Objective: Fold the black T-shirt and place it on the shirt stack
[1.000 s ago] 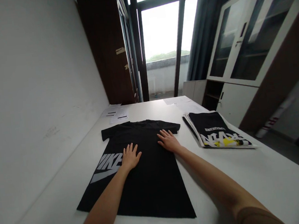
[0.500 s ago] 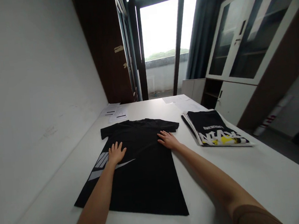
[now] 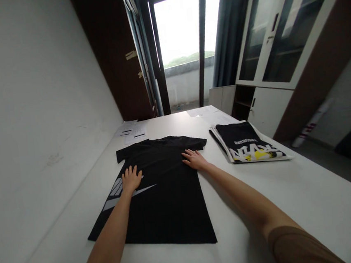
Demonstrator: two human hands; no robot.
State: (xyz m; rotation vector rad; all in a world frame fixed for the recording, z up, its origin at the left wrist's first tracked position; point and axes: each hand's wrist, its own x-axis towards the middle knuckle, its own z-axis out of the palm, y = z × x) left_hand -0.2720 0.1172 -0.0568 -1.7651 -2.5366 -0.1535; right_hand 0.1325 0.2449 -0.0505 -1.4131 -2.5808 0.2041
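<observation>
A black T-shirt (image 3: 170, 206) lies spread flat on the white table, its collar and sleeves at the far end and its hem toward me. A grey swoosh and lettering mark its left side. My left hand (image 3: 132, 180) rests on the print with fingers spread, covering part of it. Near the right sleeve, my right hand (image 3: 194, 159) lies flat across the shirt's right edge, fingers stretched out. Neither hand grips the cloth.
To the right sits a stack of folded shirts (image 3: 246, 143), the top one black with white and yellow print. Papers (image 3: 133, 131) lie at the table's far left by the wall, and more sheets (image 3: 204, 111) at the far right. Cabinets stand beyond the white table (image 3: 295, 186).
The view has shifted slightly. My left hand has slid a little to the left over the print; my right hand stays about where it was on the shirt.
</observation>
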